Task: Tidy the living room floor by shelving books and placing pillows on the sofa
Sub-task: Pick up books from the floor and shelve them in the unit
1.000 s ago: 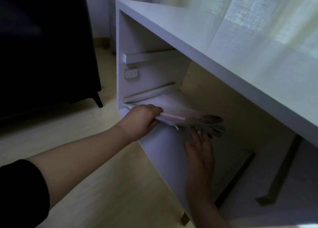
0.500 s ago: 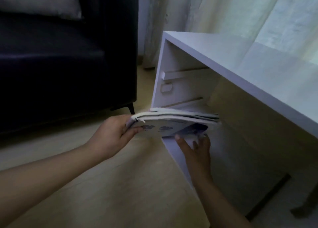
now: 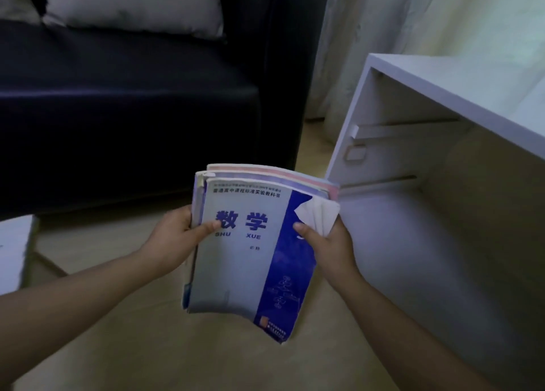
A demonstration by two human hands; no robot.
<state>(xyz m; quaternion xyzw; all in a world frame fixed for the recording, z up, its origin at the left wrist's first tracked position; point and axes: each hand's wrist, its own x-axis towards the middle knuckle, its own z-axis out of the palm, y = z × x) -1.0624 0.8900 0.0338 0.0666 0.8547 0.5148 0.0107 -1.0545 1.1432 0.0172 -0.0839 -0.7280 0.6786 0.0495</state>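
books [image 3: 250, 258]: worn stack, grey-and-blue SHU XUE cover, torn upper-right corner | left hand [image 3: 177, 240] and right hand [image 3: 330, 243] grip its side edges | earlier flat at shelf [image 3: 442, 75] mouth, now upright mid-frame

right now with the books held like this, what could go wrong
The books are a loose stack held only near their top by the left hand and right hand; the lower ends hang free, so one could slide out. The bent corner by the right thumb could tear.
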